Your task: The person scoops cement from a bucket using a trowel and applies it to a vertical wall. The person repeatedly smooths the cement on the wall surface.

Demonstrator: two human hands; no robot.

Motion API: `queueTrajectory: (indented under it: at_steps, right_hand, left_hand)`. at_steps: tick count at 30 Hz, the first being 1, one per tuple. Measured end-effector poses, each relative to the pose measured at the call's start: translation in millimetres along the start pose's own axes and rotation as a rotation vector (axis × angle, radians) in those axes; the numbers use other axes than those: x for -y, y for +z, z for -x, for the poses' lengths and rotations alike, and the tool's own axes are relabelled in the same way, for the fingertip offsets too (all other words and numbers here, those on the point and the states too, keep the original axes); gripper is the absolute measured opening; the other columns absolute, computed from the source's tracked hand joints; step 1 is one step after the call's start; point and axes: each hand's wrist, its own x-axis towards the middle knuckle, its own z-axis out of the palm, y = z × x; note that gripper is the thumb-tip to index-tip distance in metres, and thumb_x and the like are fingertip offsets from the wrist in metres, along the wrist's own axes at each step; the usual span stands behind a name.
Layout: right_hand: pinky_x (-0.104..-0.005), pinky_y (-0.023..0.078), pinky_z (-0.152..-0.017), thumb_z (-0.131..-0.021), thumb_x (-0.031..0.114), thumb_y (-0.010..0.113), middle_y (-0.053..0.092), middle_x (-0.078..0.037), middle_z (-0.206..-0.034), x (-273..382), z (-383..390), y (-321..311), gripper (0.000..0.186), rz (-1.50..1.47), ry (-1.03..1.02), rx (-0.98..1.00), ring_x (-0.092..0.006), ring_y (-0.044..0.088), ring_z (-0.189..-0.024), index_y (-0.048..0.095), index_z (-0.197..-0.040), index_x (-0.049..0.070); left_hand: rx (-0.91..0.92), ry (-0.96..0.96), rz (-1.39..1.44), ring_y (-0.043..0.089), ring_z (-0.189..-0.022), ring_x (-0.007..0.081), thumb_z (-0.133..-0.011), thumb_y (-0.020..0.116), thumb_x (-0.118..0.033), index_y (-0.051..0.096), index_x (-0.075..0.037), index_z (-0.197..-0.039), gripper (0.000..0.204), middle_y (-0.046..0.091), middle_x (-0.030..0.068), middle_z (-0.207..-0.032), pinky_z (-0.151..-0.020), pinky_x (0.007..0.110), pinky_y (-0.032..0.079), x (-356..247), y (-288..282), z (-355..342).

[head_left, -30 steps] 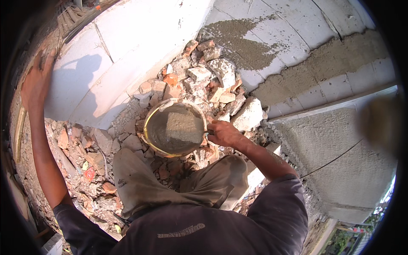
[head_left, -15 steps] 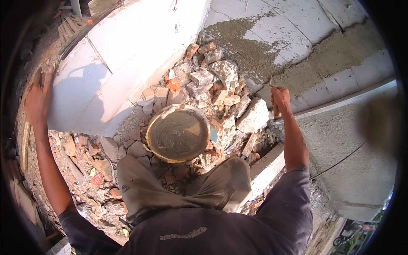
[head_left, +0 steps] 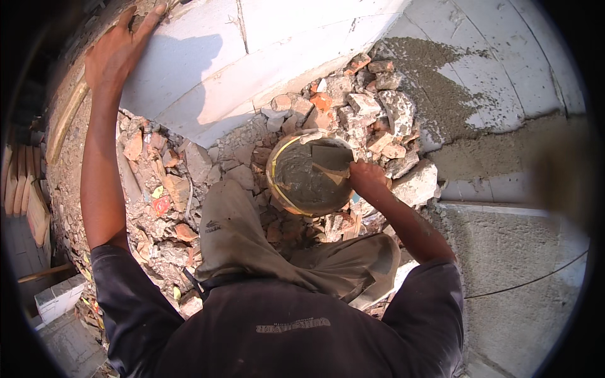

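Observation:
My left hand (head_left: 121, 47) rests, fingers spread, at the upper edge of a white block wall (head_left: 192, 63) at upper left. My right hand (head_left: 368, 176) grips a trowel (head_left: 329, 159) by a handle mostly hidden by my fingers; its blade lies in grey mortar inside a round bucket (head_left: 295, 173) with a crusted yellow rim. The bucket sits on broken bricks and concrete (head_left: 372, 110) in front of my bent knees. At upper right, another pale block surface (head_left: 479, 75) carries splattered mortar and a long wet band of it (head_left: 469, 157).
Rubble (head_left: 161, 189) spreads along the left side. Wooden pieces (head_left: 31, 195) and a short white block stack (head_left: 58, 296) stand at the far left. A rough concrete surface (head_left: 498, 302) crossed by a thin dark cable is at lower right. A dark blur covers part of the right rim.
Half a second ago my right hand held the trowel up at the mortared surface on the right; now it is back in the bucket. The view has shifted, and my left hand appears higher.

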Motion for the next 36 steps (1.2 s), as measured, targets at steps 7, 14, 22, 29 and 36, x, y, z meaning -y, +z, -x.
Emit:
queueTrajectory:
  at_steps: [7,14,22,29,36]
  right_hand:
    - [-0.0453,0.053,-0.075,-0.077,0.027,0.061,0.067,-0.019,-0.09,24,-10,37,0.03,-0.222,-0.227,0.23,-0.0368,0.065,-0.087,0.066,-0.095,0.004]
    - [-0.0465,0.051,-0.079,-0.078,0.029,0.062,0.066,-0.016,-0.088,-24,44,14,0.031,-0.26,-0.055,0.204,-0.0349,0.064,-0.089,0.063,-0.101,0.008]
    - [-0.0445,0.051,-0.077,-0.075,0.022,0.063,0.066,-0.017,-0.086,-39,60,-110,0.026,-0.248,-0.285,-0.011,-0.0349,0.064,-0.085,0.066,-0.096,0.007]
    - [-0.0271,0.048,-0.049,-0.069,0.017,0.075,0.067,-0.006,-0.069,-61,30,-201,0.023,-0.855,-0.361,0.47,-0.0105,0.063,-0.06,0.068,-0.085,0.002]
    - [-0.0328,0.043,-0.045,-0.077,0.019,0.062,0.058,-0.01,-0.058,-207,-113,-213,0.025,-1.047,0.317,-0.657,-0.0169,0.054,-0.045,0.06,-0.071,-0.004]
  left_hand:
    - [-0.012,0.009,-0.027,0.068,-0.088,0.0285,-0.077,0.019,-0.086,0.041,-0.02,-0.141,0.094,0.07,0.0152,-0.09,-0.073,0.045,0.055,5,9,-2]
    - [0.01,0.008,-0.04,0.067,-0.093,0.0308,-0.082,0.023,-0.081,0.043,-0.019,-0.14,0.087,0.067,0.0174,-0.101,-0.078,0.046,0.053,-3,-2,3]
    - [-0.007,0.06,-0.027,0.066,-0.091,0.0321,-0.085,0.028,-0.076,0.045,-0.017,-0.137,0.081,0.067,0.019,-0.095,-0.089,0.048,0.048,-4,-11,5]
    - [-0.035,0.037,-0.017,0.065,-0.093,0.0332,-0.085,0.03,-0.075,0.048,-0.015,-0.136,0.081,0.067,0.0193,-0.097,-0.091,0.049,0.046,-2,-14,11]
    - [-0.011,0.033,0.042,0.065,-0.096,0.0334,-0.085,0.031,-0.075,0.05,-0.014,-0.133,0.08,0.067,0.0204,-0.098,-0.094,0.048,0.044,-19,-27,6]
